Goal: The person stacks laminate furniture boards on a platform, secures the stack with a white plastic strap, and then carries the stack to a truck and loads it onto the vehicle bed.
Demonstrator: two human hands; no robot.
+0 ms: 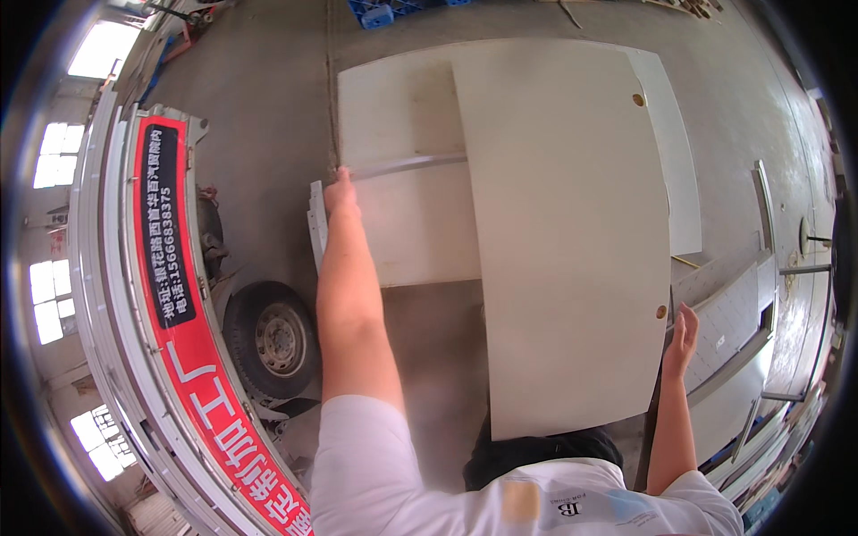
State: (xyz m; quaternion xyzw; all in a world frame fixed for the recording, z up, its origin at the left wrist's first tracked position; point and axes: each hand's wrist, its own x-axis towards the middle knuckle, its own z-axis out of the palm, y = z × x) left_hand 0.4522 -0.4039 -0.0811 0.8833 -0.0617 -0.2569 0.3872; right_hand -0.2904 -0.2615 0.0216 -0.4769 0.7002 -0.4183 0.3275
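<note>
A large pale panel (572, 223) with two round brownish holes by its right edge lies in front of me, its near end close to my waist. It overlaps another pale board (411, 241) on the left. My left hand (340, 193) is at that board's left edge, fingers mostly closed; what they grip cannot be made out. From beside it a thin silvery strip (411, 165) runs across the board to the large panel. My right hand (682, 341) is beside the large panel's right edge, near the lower hole, its fingers stretched out. Whether it touches the edge cannot be told.
A truck bed side (183, 268) with a red banner and a wheel (273, 339) stands to the left. White metal profiles (317, 223) rest near my left hand. Stacked sheets and frames (728, 322) lie at right. A blue pallet (402, 11) is on the far floor.
</note>
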